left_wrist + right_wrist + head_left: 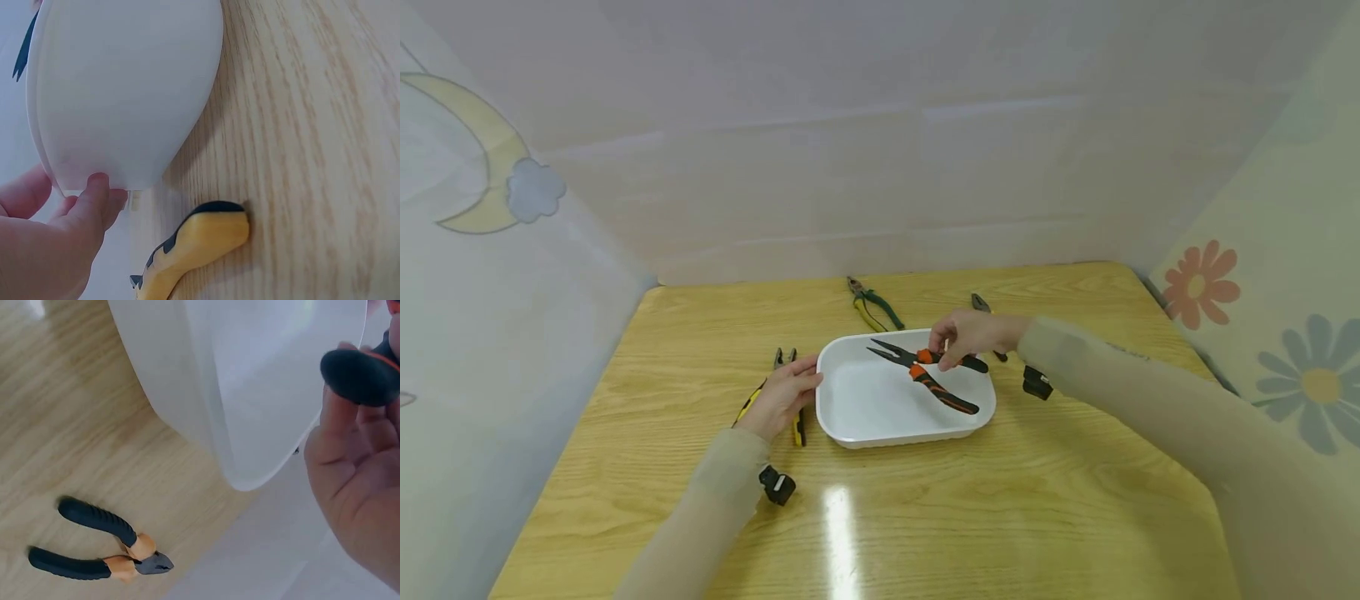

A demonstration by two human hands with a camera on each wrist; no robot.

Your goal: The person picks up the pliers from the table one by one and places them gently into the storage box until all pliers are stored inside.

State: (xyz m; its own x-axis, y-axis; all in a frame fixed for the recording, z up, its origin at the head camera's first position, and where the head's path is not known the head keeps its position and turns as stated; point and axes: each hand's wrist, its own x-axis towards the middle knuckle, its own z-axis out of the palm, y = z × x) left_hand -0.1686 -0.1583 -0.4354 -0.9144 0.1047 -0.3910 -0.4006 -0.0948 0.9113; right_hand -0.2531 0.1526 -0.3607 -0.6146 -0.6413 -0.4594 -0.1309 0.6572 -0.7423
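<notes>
My right hand (970, 335) holds long-nose pliers (946, 395) by one black-and-orange handle, over the white tray (865, 408). The pliers' handles are spread and the long jaws point left. In the right wrist view only a black handle end (359, 378) shows clearly, against the fingers. On the tray's left end, my left hand (781, 398) grips the rim, its thumb (94, 200) pressed to the outer wall. Yellow-and-black pliers (798, 427) lie beside and partly under that hand; one handle (203, 237) shows in the left wrist view.
Behind the tray lie pliers with green and yellow handles (883, 307). Cutting pliers with black and orange handles (94, 517) lie to the tray's right, partly hidden by my right hand in the head view. Cloth walls stand around the wooden table (925, 517).
</notes>
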